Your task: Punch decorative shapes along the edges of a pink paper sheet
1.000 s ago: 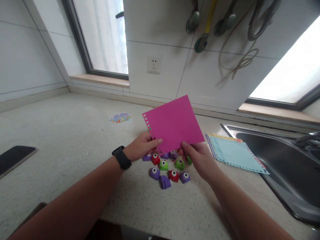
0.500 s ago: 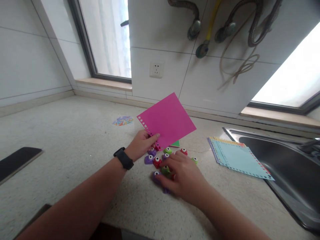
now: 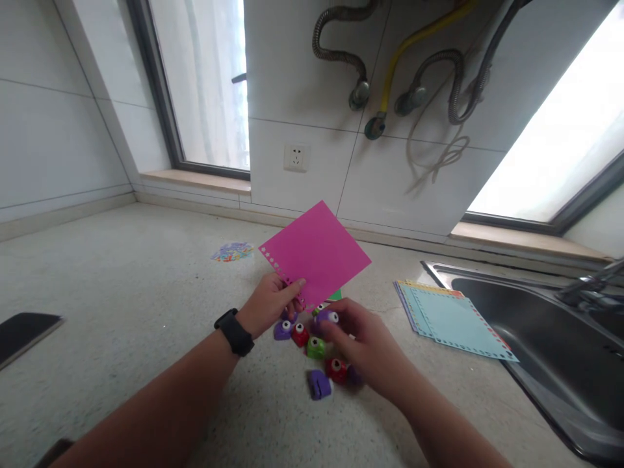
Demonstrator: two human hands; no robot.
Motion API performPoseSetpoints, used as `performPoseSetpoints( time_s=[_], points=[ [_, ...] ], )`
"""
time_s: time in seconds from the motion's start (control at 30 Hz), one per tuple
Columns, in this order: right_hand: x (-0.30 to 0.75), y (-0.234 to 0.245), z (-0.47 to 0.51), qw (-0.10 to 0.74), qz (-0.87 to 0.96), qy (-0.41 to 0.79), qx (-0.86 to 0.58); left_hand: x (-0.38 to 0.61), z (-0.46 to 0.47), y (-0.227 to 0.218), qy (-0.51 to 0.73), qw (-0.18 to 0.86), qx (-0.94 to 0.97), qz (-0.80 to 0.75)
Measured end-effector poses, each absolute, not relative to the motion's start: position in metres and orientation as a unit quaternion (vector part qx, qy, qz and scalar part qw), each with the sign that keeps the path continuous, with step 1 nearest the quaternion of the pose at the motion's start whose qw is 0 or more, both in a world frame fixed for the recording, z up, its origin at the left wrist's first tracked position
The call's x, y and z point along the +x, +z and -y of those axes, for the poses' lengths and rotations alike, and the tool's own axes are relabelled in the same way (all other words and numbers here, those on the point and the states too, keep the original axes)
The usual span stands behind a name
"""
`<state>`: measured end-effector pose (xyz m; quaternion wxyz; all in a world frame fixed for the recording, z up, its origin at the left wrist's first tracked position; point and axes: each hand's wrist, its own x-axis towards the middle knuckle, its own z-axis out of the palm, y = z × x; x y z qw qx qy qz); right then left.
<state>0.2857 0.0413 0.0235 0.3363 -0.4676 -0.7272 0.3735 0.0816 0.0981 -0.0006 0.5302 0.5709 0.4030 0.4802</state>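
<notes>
Two bare forearms reach in from the near edge over the speckled stone desk (image 3: 121,292).

The left hand (image 3: 270,304), with a black watch (image 3: 235,331) on its wrist, is raised with the palm turned inward. Its grip is clamped thumb over fingers on the near-left corner of the pink sheet (image 3: 316,253). That sheet is thin, matte card, square-cut, held tilted above the desk's middle. A row of small punched holes runs along its left edge.

The right hand (image 3: 363,344) lies lower, just right of the left, knuckles up and fingers curled. Its grip is pinched shut on a small purple punch (image 3: 329,318), a rounded plastic piece with a white eye-like button. Whether this punch is clear of the desk cannot be told.

Several like punches lie close beneath the hands: a red punch (image 3: 299,335), a green punch (image 3: 316,348) and a purple one (image 3: 319,385) nearest.

To the right, near the steel sink (image 3: 536,338), lies a flat stack of pale sheets (image 3: 453,315) with perforated borders. Far left of the sheet sits a small heap of coloured confetti (image 3: 233,251).
</notes>
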Motion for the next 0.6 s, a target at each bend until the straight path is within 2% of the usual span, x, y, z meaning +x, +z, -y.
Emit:
performPoseSetpoints(
  time_s=[0.1,0.2,0.37,0.6],
  points=[
    [0.3,0.02,-0.053,0.428,0.616,0.484,-0.451,0.081,-0.097,0.001,0.474,0.535,0.572,-0.403],
    [0.305,0.017,-0.059,0.478,0.561,0.527,-0.424,0.081,-0.094,0.003,0.468,0.541,0.58,-0.39],
    [0.3,0.016,-0.057,0.488,0.508,0.589,-0.397,0.081,-0.091,0.006,0.466,0.542,0.585,-0.382],
    [0.3,0.011,-0.059,0.483,0.501,0.599,-0.396,0.08,-0.091,0.007,0.466,0.535,0.588,-0.389]
  ],
)
